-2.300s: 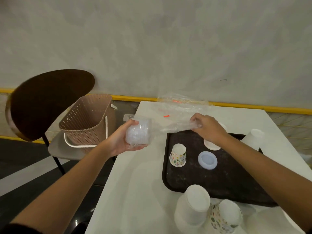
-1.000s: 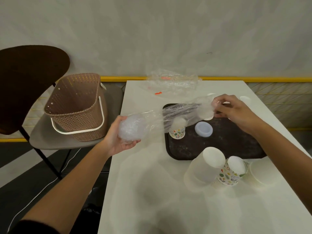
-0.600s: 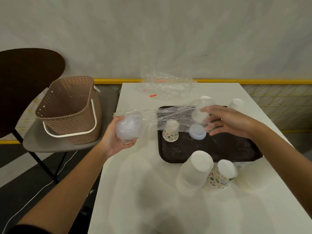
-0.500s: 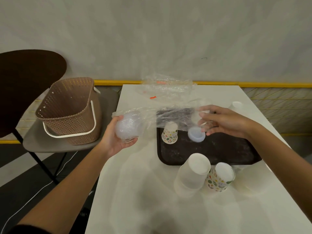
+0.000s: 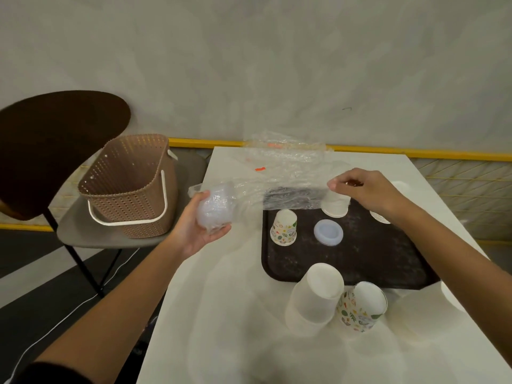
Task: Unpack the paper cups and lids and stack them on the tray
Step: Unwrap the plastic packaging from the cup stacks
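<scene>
The left hand [image 5: 205, 223] is curled round a stack of translucent plastic lids [image 5: 214, 206] that sits inside a clear plastic sleeve [image 5: 277, 189], held above the white counter [image 5: 221, 314] just left of the dark brown rectangular tray [image 5: 374, 259]. The right hand [image 5: 368, 189] pinches the sleeve's other end over the tray's far edge. On the tray are an upturned patterned paper cup [image 5: 284, 227], a translucent round lid [image 5: 328, 232] and an upturned plain white paper cup [image 5: 335, 206]

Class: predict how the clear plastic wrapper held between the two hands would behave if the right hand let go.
Probably floppy: the plastic wrapper wrinkles and sags between the left hand and right hand. Likely very light, since a fingertip pinch holds its end up. Released, it would likely droop from the left hand.
</scene>
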